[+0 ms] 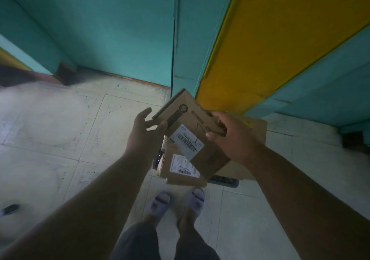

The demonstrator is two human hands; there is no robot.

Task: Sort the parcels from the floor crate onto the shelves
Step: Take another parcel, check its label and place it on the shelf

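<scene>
A flat brown cardboard parcel (192,127) with a white barcode label is held tilted in the air at waist height. My right hand (230,135) grips its right edge, thumb on top. My left hand (144,131) touches its left edge with fingers spread, the thumb under the box corner. Below it on the floor lies another cardboard parcel (180,169) with a white label, and a larger brown box (258,131) shows behind my right hand. A dark crate edge (226,180) peeks out beneath them.
Teal walls (100,29) stand ahead, with a yellow and teal panel (270,39) slanting at the right. Pale floor tiles (60,129) spread to the left. My feet in grey slippers (180,199) stand just short of the parcels. A dark object (10,208) lies at the far left.
</scene>
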